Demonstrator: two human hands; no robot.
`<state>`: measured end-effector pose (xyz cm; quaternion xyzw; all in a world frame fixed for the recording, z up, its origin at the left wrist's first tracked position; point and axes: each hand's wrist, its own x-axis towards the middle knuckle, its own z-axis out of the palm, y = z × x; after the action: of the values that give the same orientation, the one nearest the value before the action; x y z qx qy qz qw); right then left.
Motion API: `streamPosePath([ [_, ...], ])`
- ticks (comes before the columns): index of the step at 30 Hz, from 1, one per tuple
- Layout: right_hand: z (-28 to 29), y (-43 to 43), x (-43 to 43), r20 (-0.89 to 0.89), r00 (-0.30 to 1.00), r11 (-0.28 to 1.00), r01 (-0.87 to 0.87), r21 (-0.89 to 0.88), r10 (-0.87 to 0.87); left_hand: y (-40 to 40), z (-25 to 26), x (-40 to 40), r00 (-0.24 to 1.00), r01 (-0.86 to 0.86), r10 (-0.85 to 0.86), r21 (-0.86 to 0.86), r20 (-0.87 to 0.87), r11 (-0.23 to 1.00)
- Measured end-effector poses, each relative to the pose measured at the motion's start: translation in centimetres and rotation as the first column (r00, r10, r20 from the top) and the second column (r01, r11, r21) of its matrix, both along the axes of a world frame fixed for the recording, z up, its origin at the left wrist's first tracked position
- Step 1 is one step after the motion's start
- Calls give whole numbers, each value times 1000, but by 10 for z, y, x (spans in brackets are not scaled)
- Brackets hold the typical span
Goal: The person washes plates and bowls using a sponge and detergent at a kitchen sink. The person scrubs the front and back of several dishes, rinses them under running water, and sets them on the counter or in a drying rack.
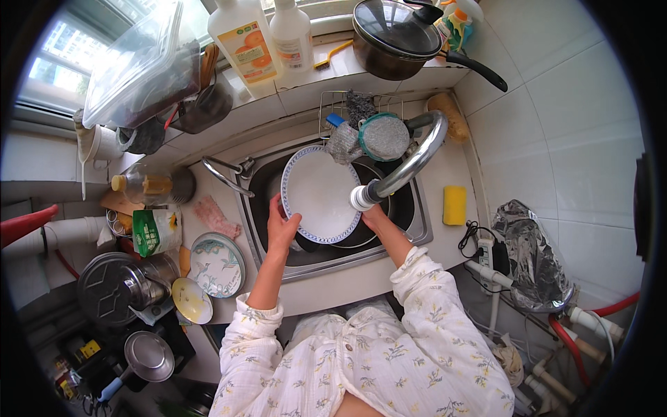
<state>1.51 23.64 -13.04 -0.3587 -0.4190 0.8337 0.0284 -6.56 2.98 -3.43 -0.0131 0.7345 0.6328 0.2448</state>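
Observation:
A large white plate [318, 195] with a blue patterned rim is held between both hands over the sink [271, 272]. My left hand [281, 224] grips its left edge, thumb on the upper face. At its lower right edge is my right hand [374, 216], partly hidden by the faucet head and the plate. The chrome faucet [417, 161] arches over the sink, its white nozzle [360, 198] just above the plate's right side. Under the plate, a round pan or bowl [383, 229] shows partly in the basin. Whether water is running cannot be made out.
A wire rack [328, 99] with scrubbers hangs behind the sink. A yellow sponge [454, 205] lies on the right counter, near a power strip [485, 255]. Stacked plates [217, 264] and a pink cloth [216, 216] sit left. A lidded saucepan [393, 57] stands on the ledge.

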Motion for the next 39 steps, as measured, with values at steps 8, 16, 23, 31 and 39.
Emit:
streamPosePath([
  [8, 44, 19, 50, 182, 934, 867, -354, 352, 307, -47, 3, 53, 983, 119, -145, -214, -110, 970],
  [16, 59, 66, 29, 81, 910, 754, -385, 533, 407, -20, 23, 44, 121, 654, -838, -592, -532, 471],
  [23, 15, 93, 15, 247, 761, 787, -616, -16, 600, 16, 69, 11, 398, 623, -624, -302, -672, 722],
  [31, 56, 37, 34, 60, 893, 893, -448, 29, 446, 14, 62, -30, 768, 633, -635, -53, -85, 772],
  [39, 67, 24, 69, -144, 917, 925, -352, 139, 371, 47, 25, -57, 755, 620, -605, 25, 251, 784],
])
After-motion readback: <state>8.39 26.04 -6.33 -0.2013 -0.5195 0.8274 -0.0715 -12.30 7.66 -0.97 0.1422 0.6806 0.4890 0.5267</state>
